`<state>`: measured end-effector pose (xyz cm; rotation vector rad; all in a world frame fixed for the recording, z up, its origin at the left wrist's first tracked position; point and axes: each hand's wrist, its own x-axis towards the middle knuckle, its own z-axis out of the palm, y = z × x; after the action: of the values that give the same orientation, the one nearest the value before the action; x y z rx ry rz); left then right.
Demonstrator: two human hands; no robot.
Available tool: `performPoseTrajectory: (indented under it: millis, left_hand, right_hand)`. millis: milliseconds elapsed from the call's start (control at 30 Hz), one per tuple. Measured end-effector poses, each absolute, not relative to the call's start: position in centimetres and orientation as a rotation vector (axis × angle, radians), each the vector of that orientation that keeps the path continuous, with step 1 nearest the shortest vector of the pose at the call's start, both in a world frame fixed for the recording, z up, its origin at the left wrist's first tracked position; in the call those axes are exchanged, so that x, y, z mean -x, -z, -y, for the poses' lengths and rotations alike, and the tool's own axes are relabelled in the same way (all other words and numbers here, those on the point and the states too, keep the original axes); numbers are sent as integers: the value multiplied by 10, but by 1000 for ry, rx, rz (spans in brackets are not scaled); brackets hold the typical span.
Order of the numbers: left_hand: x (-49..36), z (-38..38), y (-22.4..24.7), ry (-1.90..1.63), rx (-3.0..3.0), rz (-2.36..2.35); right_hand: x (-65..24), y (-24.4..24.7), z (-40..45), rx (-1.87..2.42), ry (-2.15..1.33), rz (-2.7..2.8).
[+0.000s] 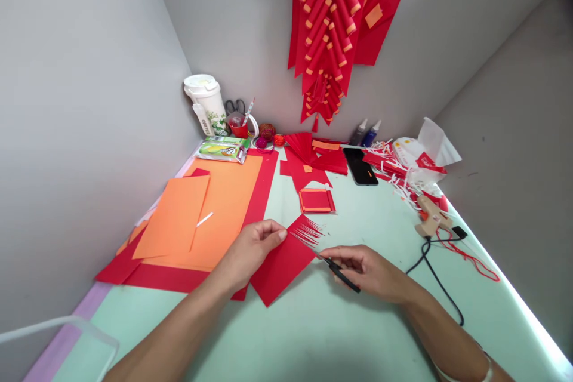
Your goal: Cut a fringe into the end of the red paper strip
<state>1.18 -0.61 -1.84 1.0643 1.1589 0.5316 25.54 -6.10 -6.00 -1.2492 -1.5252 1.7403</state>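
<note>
My left hand [261,246] pinches the upper left edge of a red paper sheet [283,270], thumb on top. Thin fringe strips [308,230] fan out from the sheet's upper right part. Closed around black-handled scissors [342,276], my right hand [362,271] is at the sheet's right side, and the blades meet the paper's edge just below the fringe. Beyond the sheet lies a small red piece with orange borders [317,200].
Orange sheets [174,218] over red paper lie at left. A phone [360,166], folded red paper [329,161] and paper scraps [394,167] are at the back. A glue gun [432,216] with a black cable lies right. Red paper firecrackers [333,18] hang on the wall.
</note>
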Motion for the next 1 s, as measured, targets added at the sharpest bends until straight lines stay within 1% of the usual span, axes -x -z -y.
performPoseTrajectory:
  millis: [267, 1000]
  left_hand:
    - [-13, 8, 17, -486, -1072, -1163]
    - [-11, 9, 20, -530, -938, -1056]
  right_hand:
    - [-256, 61, 61, 1257, -1749, 1521]
    - [-254, 59, 63, 1207, -1833, 1407]
